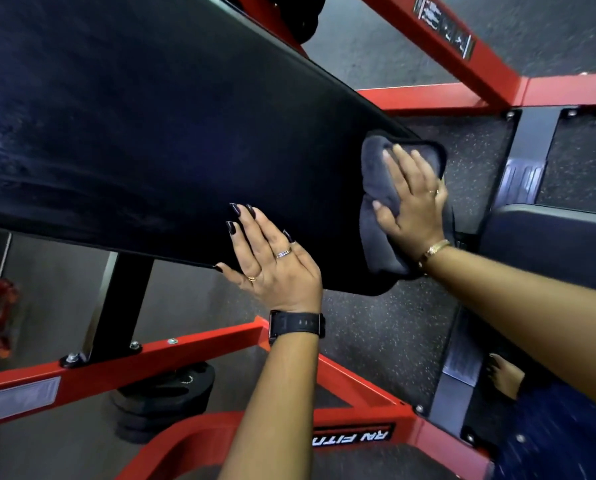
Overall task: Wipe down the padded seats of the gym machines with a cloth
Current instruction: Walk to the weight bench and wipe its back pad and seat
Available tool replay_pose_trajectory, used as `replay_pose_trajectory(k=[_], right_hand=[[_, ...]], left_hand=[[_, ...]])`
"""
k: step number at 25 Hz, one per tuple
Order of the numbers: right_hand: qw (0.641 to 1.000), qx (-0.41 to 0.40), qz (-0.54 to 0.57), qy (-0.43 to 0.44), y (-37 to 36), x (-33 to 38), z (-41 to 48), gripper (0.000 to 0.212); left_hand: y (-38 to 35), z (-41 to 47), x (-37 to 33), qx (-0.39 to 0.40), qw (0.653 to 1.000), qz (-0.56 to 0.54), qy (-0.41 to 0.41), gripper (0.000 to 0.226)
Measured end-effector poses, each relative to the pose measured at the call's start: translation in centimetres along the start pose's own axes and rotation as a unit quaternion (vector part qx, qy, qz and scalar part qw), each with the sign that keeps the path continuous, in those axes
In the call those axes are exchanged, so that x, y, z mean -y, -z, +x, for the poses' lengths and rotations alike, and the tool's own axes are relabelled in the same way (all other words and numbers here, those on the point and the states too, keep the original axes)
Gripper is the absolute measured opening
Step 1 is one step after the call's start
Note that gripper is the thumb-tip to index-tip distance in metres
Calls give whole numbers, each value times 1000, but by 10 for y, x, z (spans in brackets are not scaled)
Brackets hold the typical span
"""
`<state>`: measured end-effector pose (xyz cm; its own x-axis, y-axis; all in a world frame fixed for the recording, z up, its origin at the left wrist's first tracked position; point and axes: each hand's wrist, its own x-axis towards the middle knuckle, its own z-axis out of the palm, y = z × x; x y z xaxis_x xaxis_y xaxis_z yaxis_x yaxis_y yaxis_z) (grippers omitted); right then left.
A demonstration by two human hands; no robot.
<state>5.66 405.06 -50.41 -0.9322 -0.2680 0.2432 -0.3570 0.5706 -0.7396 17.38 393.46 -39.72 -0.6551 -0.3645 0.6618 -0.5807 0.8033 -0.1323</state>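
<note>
A long black padded bench [144,133] slants across the upper left of the head view. A folded grey cloth [376,233] lies at the pad's lower right end. My right hand [412,202] presses flat on the cloth, fingers spread, holding it against the pad. My left hand [272,261] rests flat on the pad's lower edge just left of the cloth, fingers apart and holding nothing. A second dark padded seat [553,244] shows at the right edge, partly hidden by my right forearm.
Red steel frame bars [462,53] run above and below the bench. Black weight plates [164,396] are stacked on the floor under the lower bar. Grey metal foot plates [528,150] sit on the speckled rubber floor [386,327]. My foot [504,379] shows at lower right.
</note>
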Motion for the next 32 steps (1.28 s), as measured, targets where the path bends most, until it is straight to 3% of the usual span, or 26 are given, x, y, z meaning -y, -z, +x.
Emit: replay_pose_trajectory(k=[5,12,14,21,27,32], right_hand=[[999,1,34,-38,-9,21,-73,69],[984,-6,-21,176,-7,53,-94,63],[980,-2,-27,199,-7,41,-86,62],[999,7,21,43,13,72,-8,70],[997,-16,17,76,32,108,71,67],[993,-49,15,106,29,104,82,65]], left_hand=[[-2,0,0,-15,1000,-7,-4,54],[-2,1,0,-17,1000,-7,-12,50],[-1,0,1,-11,1000,-1,-14,51],[11,17,18,-25,999,-36,-18,48],[18,37,12,-22,999,31,-16,53],[13,36,9,-21,998,51,-15,52]])
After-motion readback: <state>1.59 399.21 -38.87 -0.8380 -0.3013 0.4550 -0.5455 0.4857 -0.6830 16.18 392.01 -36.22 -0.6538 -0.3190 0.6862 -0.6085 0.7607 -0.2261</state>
